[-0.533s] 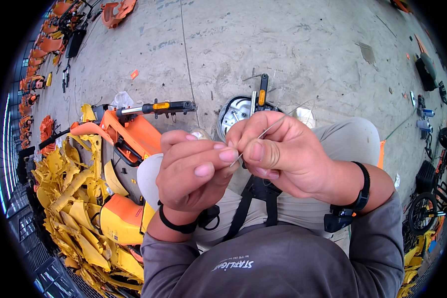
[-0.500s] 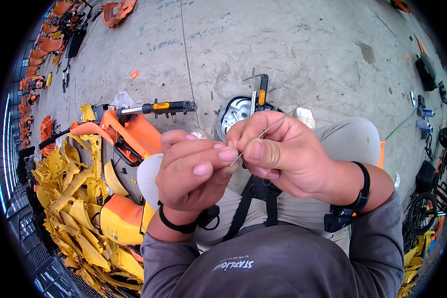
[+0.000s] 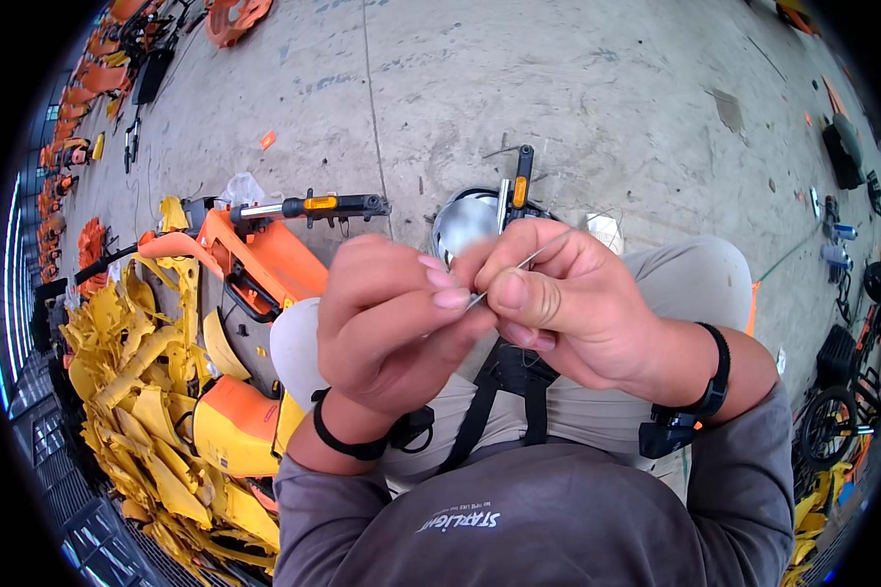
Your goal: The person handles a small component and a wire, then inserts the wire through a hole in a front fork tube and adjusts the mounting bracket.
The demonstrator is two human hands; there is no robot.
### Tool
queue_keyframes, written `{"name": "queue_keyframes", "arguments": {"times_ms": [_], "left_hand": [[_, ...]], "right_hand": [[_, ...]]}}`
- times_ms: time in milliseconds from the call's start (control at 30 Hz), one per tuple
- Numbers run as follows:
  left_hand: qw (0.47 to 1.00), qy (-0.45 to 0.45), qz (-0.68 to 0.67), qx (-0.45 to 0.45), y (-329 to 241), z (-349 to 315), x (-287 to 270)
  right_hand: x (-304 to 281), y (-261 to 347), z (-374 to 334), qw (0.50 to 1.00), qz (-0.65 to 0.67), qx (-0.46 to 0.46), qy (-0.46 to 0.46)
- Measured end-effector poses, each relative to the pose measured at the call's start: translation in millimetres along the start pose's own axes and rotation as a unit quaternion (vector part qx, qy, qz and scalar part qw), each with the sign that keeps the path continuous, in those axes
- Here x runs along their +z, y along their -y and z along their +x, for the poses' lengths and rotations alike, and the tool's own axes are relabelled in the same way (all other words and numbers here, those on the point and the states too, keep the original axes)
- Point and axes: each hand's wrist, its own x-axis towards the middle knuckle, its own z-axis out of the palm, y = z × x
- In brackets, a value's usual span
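My right hand (image 3: 592, 303) pinches a thin wire (image 3: 544, 250) between thumb and forefinger, and the wire's far end sticks up past the knuckles. Its other end reaches the fingertips of my left hand (image 3: 377, 333), which are pressed together on it. Both hands meet above my lap, fingertips nearly touching. Beyond them, on the floor, lies a silver wheel hub (image 3: 460, 223), partly hidden by my fingers. A fork tube with a yellow reflector (image 3: 521, 190) stands out beside the hub.
On the left lie a pile of yellow plastic panels (image 3: 152, 401), an orange scooter body (image 3: 274, 256) with a fork leg (image 3: 338, 206), and a yellow-orange case (image 3: 240, 426). A crumpled pale wrapper (image 3: 605, 232) is by my right knee. Cans (image 3: 840, 254) and a small wheel (image 3: 830, 424) lie far right.
My left hand has shifted slightly up and right along the wire, its fingers turning a little. The right hand keeps its pinch almost in place. The view has moved slightly.
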Motion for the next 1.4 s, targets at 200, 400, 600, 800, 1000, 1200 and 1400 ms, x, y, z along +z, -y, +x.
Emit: {"name": "queue_keyframes", "arguments": {"times_ms": [200,400,600,800,1000,1200,1400], "left_hand": [[0.985,-0.073,-0.142,-0.062,11.3,-8.2,4.8],[0.855,-0.108,-0.454,-0.228,2.8,-4.9,7.5],[0.714,-0.073,-0.615,-0.326,-4.1,-3.0,9.1],[0.606,-0.039,-0.711,-0.354,-5.5,-7.4,10.0],[0.588,-0.04,-0.728,-0.35,-4.8,-11.4,15.3],[0.676,-0.132,-0.624,-0.37,-4.7,-14.4,17.7],[0.709,-0.175,-0.572,-0.373,-12.2,-12.4,16.6]], "right_hand": [[-5.8,1.1,-0.1,0.999,-0.007,-0.034,-0.025],[-5.6,-3.2,0.0,0.926,-0.256,-0.278,-0.012],[-6.0,9.4,2.1,0.702,-0.533,-0.47,0.042],[-10.0,8.0,3.1,0.584,-0.605,-0.536,0.069],[-11.0,7.7,5.7,0.536,-0.615,-0.574,0.072],[-14.7,4.5,2.4,0.566,-0.625,-0.534,0.059],[-15.3,4.4,6.1,0.548,-0.614,-0.567,0.019]]}}
